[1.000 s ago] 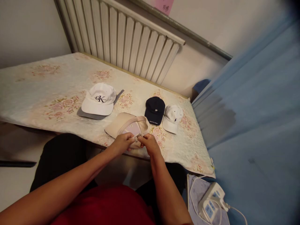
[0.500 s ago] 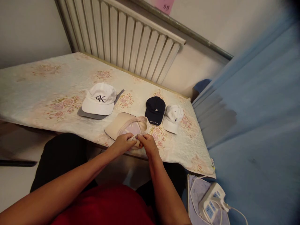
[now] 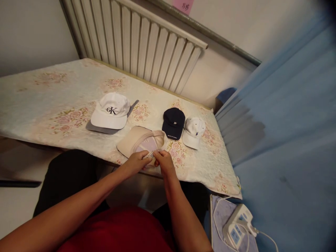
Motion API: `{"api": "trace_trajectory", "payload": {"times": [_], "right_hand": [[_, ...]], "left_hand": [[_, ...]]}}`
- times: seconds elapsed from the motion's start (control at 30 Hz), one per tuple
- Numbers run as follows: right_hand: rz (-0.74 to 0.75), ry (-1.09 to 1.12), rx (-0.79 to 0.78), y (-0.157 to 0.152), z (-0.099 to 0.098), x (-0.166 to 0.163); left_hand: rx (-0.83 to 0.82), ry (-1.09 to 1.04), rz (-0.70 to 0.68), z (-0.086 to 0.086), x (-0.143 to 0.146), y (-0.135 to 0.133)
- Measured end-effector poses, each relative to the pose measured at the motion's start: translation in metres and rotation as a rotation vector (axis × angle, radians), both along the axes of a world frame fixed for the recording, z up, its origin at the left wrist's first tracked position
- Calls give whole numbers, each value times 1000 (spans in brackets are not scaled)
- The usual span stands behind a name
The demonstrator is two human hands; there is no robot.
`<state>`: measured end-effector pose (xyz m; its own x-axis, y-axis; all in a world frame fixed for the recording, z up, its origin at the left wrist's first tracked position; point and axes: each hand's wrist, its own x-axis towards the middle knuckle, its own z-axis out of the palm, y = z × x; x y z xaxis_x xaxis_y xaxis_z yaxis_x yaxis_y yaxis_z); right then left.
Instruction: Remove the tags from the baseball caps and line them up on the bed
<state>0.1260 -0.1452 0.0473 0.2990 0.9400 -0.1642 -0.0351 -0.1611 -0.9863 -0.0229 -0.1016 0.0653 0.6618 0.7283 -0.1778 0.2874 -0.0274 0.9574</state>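
Note:
A beige baseball cap (image 3: 133, 138) lies tipped at the table's near edge, its brim to the left and its pale purple inside facing up. My left hand (image 3: 138, 161) pinches the near end of its back strap, thumb on top. Close beside it, my right hand (image 3: 163, 159) grips the strap from the other side, fingers curled. A small metallic buckle seems to show between the thumbs, too small to make out fully. Beyond stand a navy cap (image 3: 173, 123) and a white cap with a small dark logo (image 3: 194, 131).
A white CK cap (image 3: 111, 111) rests on a grey cap (image 3: 103, 129) to the left. The flowered table cover (image 3: 65, 98) reaches a radiator (image 3: 147, 49). At right hang a blue curtain (image 3: 283, 140) and, below, a power strip (image 3: 237, 227) with cords.
Both hands stay at the cap's back strap; the fingers have shifted slightly and more of the metallic piece shows between them. The other caps stay in place.

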Motion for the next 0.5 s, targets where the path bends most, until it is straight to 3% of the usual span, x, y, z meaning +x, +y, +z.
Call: {"api": "trace_trajectory", "payload": {"times": [0.3, 0.5], "right_hand": [[1, -14, 43, -13, 16, -6], [39, -49, 35, -23, 25, -12]], "left_hand": [[197, 89, -1, 2, -4, -6], [204, 180, 14, 12, -6, -12]]}}
